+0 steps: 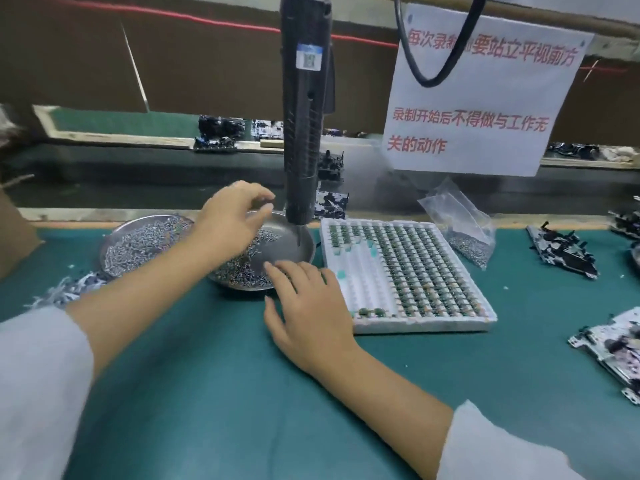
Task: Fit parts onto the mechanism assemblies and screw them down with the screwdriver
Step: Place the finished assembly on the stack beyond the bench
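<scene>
- Electric screwdriver: black, ribbed barrel, hangs upright over the screw dish; bit tip just above the dish floor; no hand on it.
- Screw dish: round metal, small silver screws heaped on its near-left side.
- Left hand: above the dish, fingers loosely curled, thumb and forefinger close together; whether they hold a screw cannot be told.
- Right hand: flat on the green counter, fingers spread, tips at the dish rim, holding nothing.
- White parts tray: rows of small green components, right of the dish.
- Mechanism assemblies: black-and-metal, far right on the counter.
</scene>
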`<state>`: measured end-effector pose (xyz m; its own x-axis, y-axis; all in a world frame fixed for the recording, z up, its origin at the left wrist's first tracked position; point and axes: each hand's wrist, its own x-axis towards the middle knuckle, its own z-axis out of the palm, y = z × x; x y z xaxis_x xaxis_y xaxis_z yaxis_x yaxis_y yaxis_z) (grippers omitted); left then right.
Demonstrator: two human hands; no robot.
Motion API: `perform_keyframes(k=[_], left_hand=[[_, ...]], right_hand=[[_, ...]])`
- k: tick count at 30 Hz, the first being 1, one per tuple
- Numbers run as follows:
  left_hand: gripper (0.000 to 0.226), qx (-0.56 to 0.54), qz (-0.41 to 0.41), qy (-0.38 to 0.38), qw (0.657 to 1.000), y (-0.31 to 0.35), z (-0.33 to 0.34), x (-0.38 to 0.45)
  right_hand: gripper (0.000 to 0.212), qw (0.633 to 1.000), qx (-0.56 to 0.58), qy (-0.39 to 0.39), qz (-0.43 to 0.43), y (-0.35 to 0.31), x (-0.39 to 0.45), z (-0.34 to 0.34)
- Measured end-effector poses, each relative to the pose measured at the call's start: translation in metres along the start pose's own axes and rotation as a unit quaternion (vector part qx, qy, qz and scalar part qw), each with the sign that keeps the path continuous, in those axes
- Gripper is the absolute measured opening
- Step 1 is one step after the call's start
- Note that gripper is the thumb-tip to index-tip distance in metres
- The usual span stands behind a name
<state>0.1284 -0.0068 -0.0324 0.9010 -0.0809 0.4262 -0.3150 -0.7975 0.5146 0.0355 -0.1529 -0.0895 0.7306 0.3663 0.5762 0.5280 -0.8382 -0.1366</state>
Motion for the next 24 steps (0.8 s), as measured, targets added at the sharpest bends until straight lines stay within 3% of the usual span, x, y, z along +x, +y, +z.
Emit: perform_keyframes(k=[4, 7, 9, 11, 14, 18, 24], left_hand=[[0.008, 0.03, -0.012, -0.072, 0.997, 0.012, 0.027, 0.051], [0.018, 0.061, -0.025, -0.178, 0.982, 0.018, 0.049, 0.076], [0.012, 0.06, -0.046, -0.206, 0.976, 0.016, 0.06, 0.087], [0.011, 0.07, -0.046, -0.173, 0.981, 0.015, 0.067, 0.09], [0.006, 0.141, 0.029, -0.114, 0.983, 0.016, 0.068, 0.081], [0.023, 0.239, 0.096, -0.026, 0.966, 0.021, 0.042, 0.061], [0.04, 0.263, 0.01, 0.102, 0.959, 0.014, -0.049, -0.001]], right_hand=[[0.043, 1.0, -0.002, -0.018, 0.01, 0.009, -0.001, 0.006], [0.044, 0.999, 0.02, -0.009, 0.024, 0.011, 0.001, 0.007], [0.043, 0.999, 0.032, -0.001, 0.026, 0.012, 0.0, 0.008], [0.043, 0.999, 0.042, 0.009, 0.029, 0.012, -0.001, 0.008], [0.044, 0.998, 0.049, 0.016, 0.028, 0.011, 0.0, 0.008], [0.046, 0.997, 0.067, 0.027, 0.036, 0.011, -0.001, 0.006], [0.049, 0.992, 0.1, 0.058, 0.056, 0.008, -0.001, 0.0]])
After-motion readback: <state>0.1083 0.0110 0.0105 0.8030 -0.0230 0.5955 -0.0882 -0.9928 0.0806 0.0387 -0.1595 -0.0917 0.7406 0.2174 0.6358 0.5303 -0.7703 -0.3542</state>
